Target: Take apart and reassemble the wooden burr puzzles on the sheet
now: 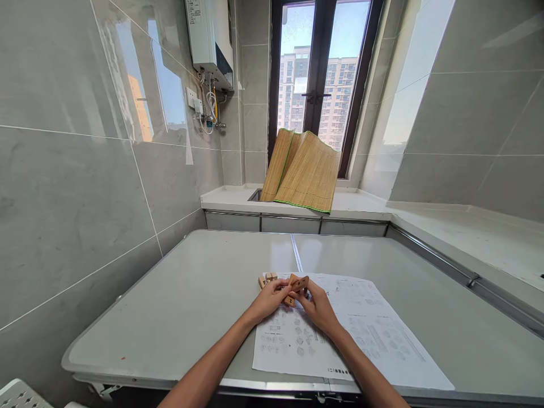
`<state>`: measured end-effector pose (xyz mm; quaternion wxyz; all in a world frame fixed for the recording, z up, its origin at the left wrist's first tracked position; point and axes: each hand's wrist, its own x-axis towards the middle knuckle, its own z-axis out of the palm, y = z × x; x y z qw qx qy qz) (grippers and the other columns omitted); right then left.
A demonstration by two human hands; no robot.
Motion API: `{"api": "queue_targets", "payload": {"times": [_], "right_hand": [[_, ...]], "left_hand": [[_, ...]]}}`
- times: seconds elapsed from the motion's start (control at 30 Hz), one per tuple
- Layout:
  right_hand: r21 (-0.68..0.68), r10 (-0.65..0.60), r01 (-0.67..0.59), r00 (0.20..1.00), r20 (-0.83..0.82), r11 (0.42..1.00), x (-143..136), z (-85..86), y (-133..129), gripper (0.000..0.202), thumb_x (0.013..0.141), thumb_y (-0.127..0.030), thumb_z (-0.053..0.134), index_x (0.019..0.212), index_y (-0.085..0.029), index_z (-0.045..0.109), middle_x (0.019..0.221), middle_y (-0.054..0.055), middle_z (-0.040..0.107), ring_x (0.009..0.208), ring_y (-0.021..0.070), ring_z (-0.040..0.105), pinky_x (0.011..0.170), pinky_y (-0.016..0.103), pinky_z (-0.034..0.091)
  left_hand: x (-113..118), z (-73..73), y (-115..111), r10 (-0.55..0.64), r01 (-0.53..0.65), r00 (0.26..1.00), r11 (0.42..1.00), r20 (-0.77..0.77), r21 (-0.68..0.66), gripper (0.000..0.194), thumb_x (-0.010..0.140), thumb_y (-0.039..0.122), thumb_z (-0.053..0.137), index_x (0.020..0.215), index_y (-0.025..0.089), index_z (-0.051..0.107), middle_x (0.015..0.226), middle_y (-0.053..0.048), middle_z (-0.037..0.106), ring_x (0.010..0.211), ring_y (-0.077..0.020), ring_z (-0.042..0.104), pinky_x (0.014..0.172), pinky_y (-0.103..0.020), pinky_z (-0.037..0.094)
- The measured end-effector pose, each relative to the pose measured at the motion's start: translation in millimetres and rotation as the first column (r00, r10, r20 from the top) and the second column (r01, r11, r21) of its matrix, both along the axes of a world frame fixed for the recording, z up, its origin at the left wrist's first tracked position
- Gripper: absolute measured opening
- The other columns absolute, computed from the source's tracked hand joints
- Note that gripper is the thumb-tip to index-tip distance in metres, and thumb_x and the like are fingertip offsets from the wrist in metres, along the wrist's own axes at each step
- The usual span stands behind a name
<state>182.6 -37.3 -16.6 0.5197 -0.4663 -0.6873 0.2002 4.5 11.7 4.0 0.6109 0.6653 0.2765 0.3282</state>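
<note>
Both hands meet above the upper part of a printed instruction sheet (361,340). Between their fingers is a small cluster of wooden puzzle pieces (299,284), brown blocks with dark marks. My left hand (272,298) grips the cluster from the left, fingers bent around it. From the right, my right hand (317,306) pinches it between thumb and fingers. One marked piece points down below the fingertips. A few paler wooden blocks (268,278) lie just beyond my left hand. How the held pieces fit together is partly hidden by the fingers.
The sheet lies on a light folding table (170,306) with a centre seam. Behind stands a white counter (361,198) with a bamboo mat (308,173) leaning at the window. A water heater (208,42) hangs on the left wall. A white perforated stool (21,395) is at lower left.
</note>
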Motion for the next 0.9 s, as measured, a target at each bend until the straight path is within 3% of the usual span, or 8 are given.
{"api": "queue_targets", "payload": {"times": [0.27, 0.43, 0.6, 0.67, 0.77, 0.9], "right_hand": [[-0.014, -0.017, 0.017, 1.000, -0.024, 1.000, -5, -5.6, -2, 0.034, 0.099, -0.052, 0.054, 0.100, -0.020, 0.067, 0.085, 0.005, 0.070, 0.070, 0.0198, 0.057, 0.063, 0.031, 0.046], [-0.076, -0.034, 0.026, 0.993, -0.109, 0.997, -5, -2.8, 0, 0.042, 0.099, -0.059, 0.047, 0.104, -0.020, 0.063, 0.094, 0.010, 0.073, 0.081, 0.0256, 0.066, 0.075, 0.037, 0.053], [-0.116, -0.164, 0.144, 0.969, -0.183, 0.983, 0, -1.3, 3, 0.044, 0.099, -0.064, 0.043, 0.093, -0.022, 0.057, 0.082, 0.004, 0.068, 0.074, 0.0225, 0.063, 0.069, 0.033, 0.051], [-0.132, -0.253, 0.235, 0.957, -0.140, 0.963, 3, -5.6, 6, 0.042, 0.100, -0.062, 0.042, 0.086, -0.024, 0.054, 0.080, 0.003, 0.066, 0.072, 0.0217, 0.062, 0.066, 0.032, 0.049], [-0.112, -0.371, 0.366, 0.928, -0.032, 0.924, 8, -15.8, 12, 0.037, 0.100, -0.057, 0.044, 0.084, -0.025, 0.051, 0.083, 0.004, 0.066, 0.076, 0.0235, 0.063, 0.067, 0.033, 0.049], [-0.107, -0.422, 0.422, 0.906, 0.028, 0.900, 15, -28.3, 19, 0.026, 0.100, -0.049, 0.043, 0.095, -0.025, 0.051, 0.086, 0.005, 0.068, 0.075, 0.0257, 0.065, 0.065, 0.035, 0.048]], "left_hand": [[-1, -3.9, 1, 0.022, -0.021, 1.000, 1.000, -0.013, 0.022, 0.051, 0.087, 0.059, 0.068, 0.110, 0.013, 0.069, 0.093, -0.009, 0.076, 0.078, -0.0210, 0.073, 0.068, -0.030, 0.055], [-1, -5.3, -4, 0.038, -0.027, 0.996, 0.991, -0.083, 0.132, 0.056, 0.093, 0.060, 0.060, 0.126, 0.015, 0.065, 0.076, -0.004, 0.073, 0.073, -0.0196, 0.071, 0.065, -0.028, 0.052], [0, -10.0, -2, 0.121, -0.083, 0.979, 0.972, -0.163, 0.220, 0.056, 0.094, 0.060, 0.056, 0.126, 0.015, 0.063, 0.086, -0.008, 0.075, 0.069, -0.0207, 0.072, 0.059, -0.028, 0.051], [-2, -7.9, -3, 0.187, -0.117, 0.962, 0.941, -0.197, 0.318, 0.051, 0.096, 0.057, 0.053, 0.125, 0.016, 0.064, 0.093, -0.009, 0.076, 0.066, -0.0190, 0.071, 0.062, -0.029, 0.051], [-5, -2.0, -7, 0.277, -0.116, 0.931, 0.842, -0.238, 0.527, 0.040, 0.099, 0.049, 0.051, 0.121, 0.020, 0.067, 0.098, -0.007, 0.076, 0.072, -0.0196, 0.068, 0.068, -0.031, 0.049], [-8, 2.5, -11, 0.357, -0.074, 0.892, 0.721, -0.278, 0.689, 0.027, 0.100, 0.040, 0.053, 0.110, 0.024, 0.071, 0.097, -0.005, 0.076, 0.082, -0.0223, 0.067, 0.075, -0.032, 0.045]]}}
